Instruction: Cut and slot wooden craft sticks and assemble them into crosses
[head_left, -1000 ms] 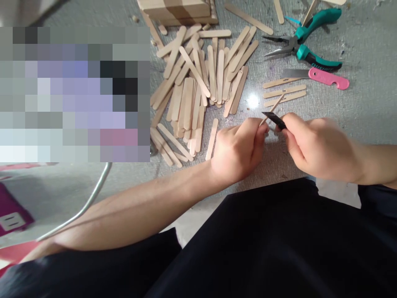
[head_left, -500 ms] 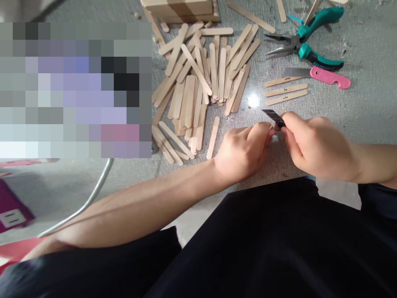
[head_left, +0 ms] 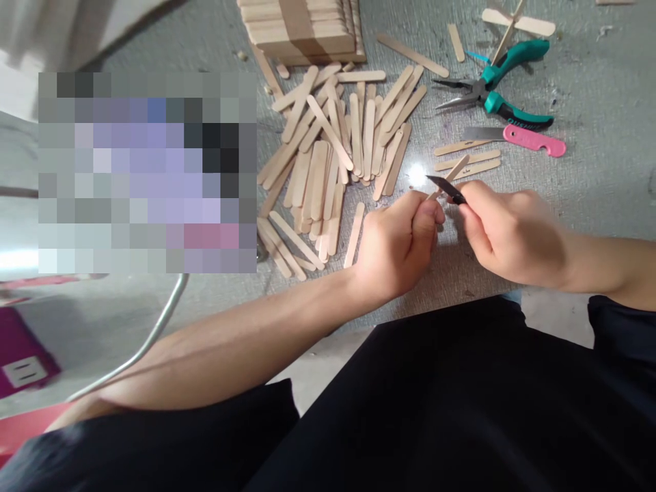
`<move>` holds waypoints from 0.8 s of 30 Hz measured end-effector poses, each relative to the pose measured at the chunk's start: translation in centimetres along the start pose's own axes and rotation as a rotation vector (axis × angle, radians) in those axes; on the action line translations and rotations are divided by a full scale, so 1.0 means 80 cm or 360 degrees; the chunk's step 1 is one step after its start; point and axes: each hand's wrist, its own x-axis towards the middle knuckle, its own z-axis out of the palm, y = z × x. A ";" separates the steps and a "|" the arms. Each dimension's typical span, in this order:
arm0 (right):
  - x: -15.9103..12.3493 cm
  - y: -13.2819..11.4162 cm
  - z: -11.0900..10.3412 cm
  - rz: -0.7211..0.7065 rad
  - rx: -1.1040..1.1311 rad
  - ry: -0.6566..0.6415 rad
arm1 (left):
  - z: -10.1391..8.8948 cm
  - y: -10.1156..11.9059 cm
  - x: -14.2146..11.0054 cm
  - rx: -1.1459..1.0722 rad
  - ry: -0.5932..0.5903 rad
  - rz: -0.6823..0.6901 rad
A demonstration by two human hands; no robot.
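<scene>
A pale wooden craft stick (head_left: pixel 460 166), pinched in the left hand (head_left: pixel 394 242), slants up rightward; a dark, pointed knife blade (head_left: pixel 445 186), gripped in the right hand (head_left: pixel 512 229), crosses over it.

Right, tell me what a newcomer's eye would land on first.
Probably the loose pile of wooden sticks in the upper middle of the view. Next, likely the teal-handled pliers and pink-handled blade at upper right. Below them, the left hand holds a single stick and the right hand a dark blade.

blade (head_left: pixel 445 186): black | held stick (head_left: pixel 458 168): pale tan | pliers (head_left: pixel 480 89): teal-and-black grips | knife handle (head_left: pixel 534 140): pink | tabletop (head_left: pixel 605 184): grey, finely streaked
</scene>
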 end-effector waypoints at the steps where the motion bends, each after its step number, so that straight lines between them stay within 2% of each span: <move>1: -0.001 -0.001 0.001 -0.0005 -0.0018 0.0000 | 0.000 -0.001 -0.001 -0.0009 0.0004 0.0009; 10: -0.006 -0.005 0.011 -0.0033 -0.0085 0.0072 | 0.001 0.001 0.000 -0.0014 0.0016 0.0023; 17: -0.009 -0.012 0.010 0.0025 -0.0267 -0.0013 | 0.002 -0.002 -0.001 0.0027 0.0130 0.0076; 20: -0.013 -0.014 0.010 0.0004 -0.0348 -0.0019 | 0.002 -0.001 -0.004 0.0132 0.0162 0.0153; 24: -0.016 -0.019 0.007 -0.0081 -0.0464 0.0036 | 0.001 -0.003 -0.008 0.0439 0.0183 0.0307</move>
